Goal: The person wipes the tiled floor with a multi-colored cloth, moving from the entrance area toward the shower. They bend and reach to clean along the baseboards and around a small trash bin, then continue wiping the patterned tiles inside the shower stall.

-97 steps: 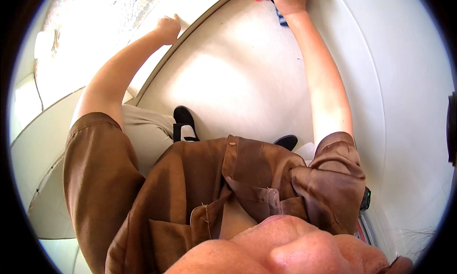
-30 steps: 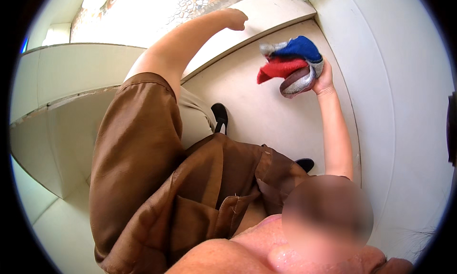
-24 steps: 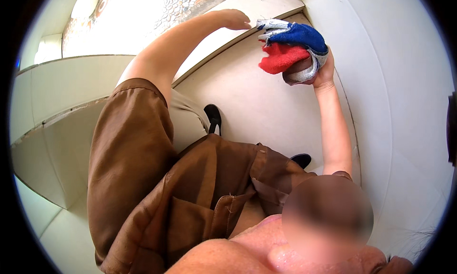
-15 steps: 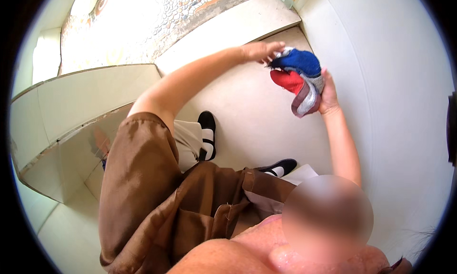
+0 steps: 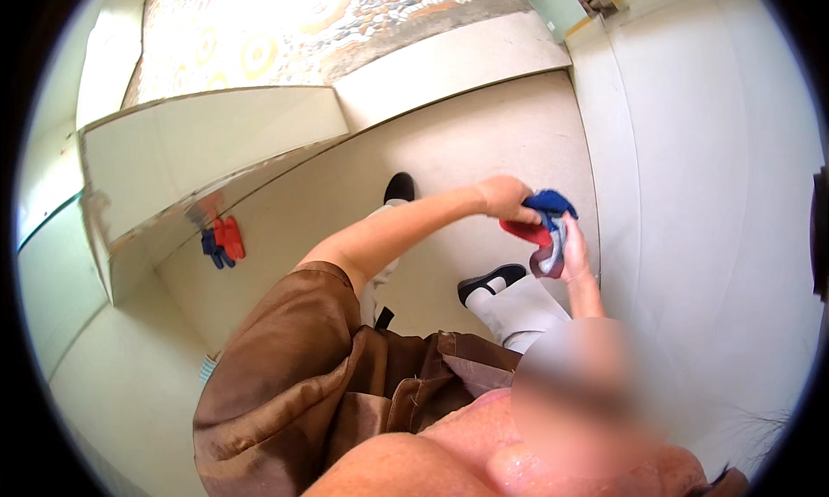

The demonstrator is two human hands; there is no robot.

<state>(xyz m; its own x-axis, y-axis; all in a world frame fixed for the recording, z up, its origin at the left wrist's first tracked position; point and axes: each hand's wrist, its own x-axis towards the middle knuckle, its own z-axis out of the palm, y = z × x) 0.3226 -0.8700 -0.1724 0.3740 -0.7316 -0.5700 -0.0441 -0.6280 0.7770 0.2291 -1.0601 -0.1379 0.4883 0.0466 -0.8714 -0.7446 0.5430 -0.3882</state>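
A folded bundle of cloth (image 5: pixel 553 205) in blue, red, grey and maroon is held up between my hands, to the right of centre and above the floor. My left hand (image 5: pixel 507 196) closes over its left side, the fingers lying on the blue and red parts. My right hand (image 5: pixel 577 251) grips the right edge beside the grey and maroon folds, its thumb and fingers bent round the fabric. Parts of the fingers on both hands are hidden by the cloth.
My black shoes (image 5: pixel 490 283) stand on the pale floor (image 5: pixel 449 147). A white wall (image 5: pixel 691 169) rises close on the right. At the left juts a tiled ledge (image 5: pixel 216 134), with red and navy slippers (image 5: pixel 226 240) beneath it. A raised sill (image 5: pixel 458 65) borders the pebbled ground beyond.
Both hands have drawn the cloth bundle nearer to my body. My left fingers, loosely at its edge before, now lie over it. The view has shifted, bringing the slippers into sight.
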